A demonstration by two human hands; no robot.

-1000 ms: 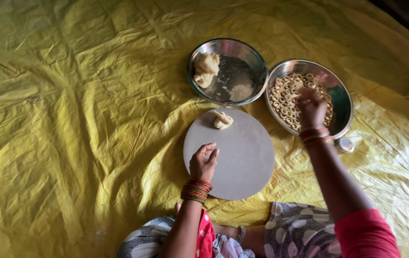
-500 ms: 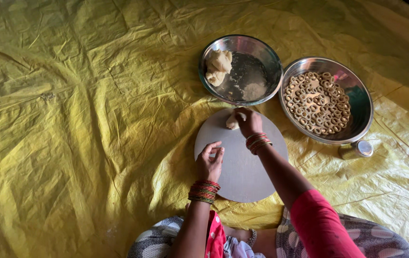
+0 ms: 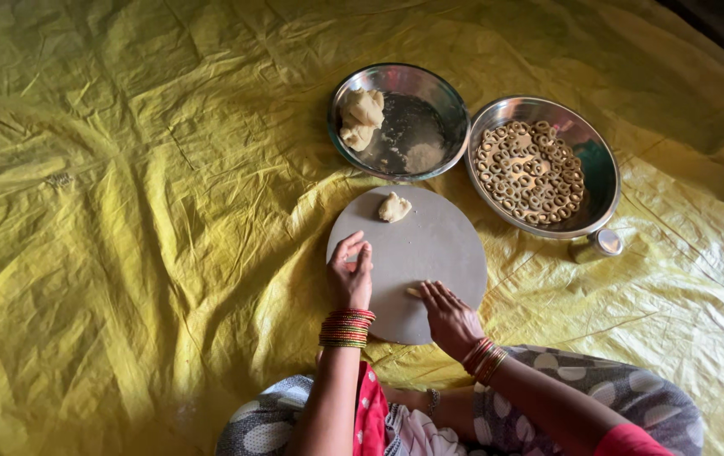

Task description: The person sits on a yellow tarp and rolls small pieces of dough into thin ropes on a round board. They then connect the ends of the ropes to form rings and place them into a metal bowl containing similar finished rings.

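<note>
My right hand (image 3: 451,319) lies flat on the near side of the round board (image 3: 430,245), fingers pressed on a small dough piece (image 3: 413,292) to roll it. My left hand (image 3: 351,273), fingers together and empty, steadies the board's left edge. Rolling seemingly calls for even, light pressure next.

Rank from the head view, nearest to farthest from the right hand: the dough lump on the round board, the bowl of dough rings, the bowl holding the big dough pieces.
From the right hand:
1. Dough lump, at the board's far edge.
2. Bowl of dough rings, far right.
3. Bowl with big dough pieces, straight ahead, farthest.
</note>
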